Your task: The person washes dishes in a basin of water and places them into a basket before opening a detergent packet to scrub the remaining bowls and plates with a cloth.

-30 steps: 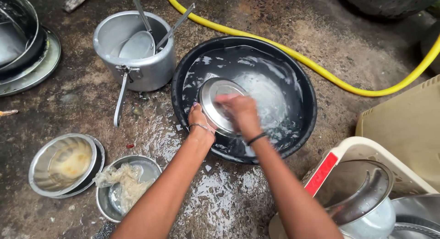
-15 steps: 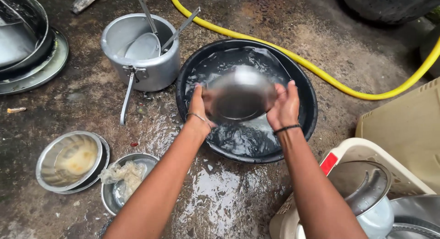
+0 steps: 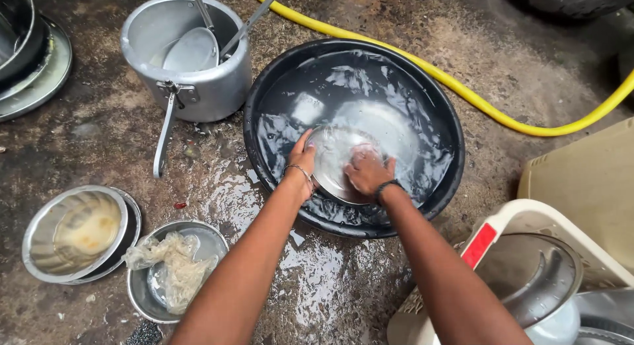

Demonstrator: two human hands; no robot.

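Inside the black basin [image 3: 449,173], open water lies beyond and to the right of the steel plate [image 3: 333,163]. The aluminium pot [image 3: 188,80] stands just beside the basin's left rim, its long handle [image 3: 163,139] reaching down across the wet floor [image 3: 317,279]. The yellow hose [image 3: 475,100] bars the far side. Steel bowls [image 3: 72,232] crowd the near left; a plastic rack [image 3: 522,219] closes the near right.

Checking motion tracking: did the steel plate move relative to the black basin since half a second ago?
Yes. The steel plate went down: earlier both hands held it lifted above the black basin; now it sits low in the water, near the basin's front rim.
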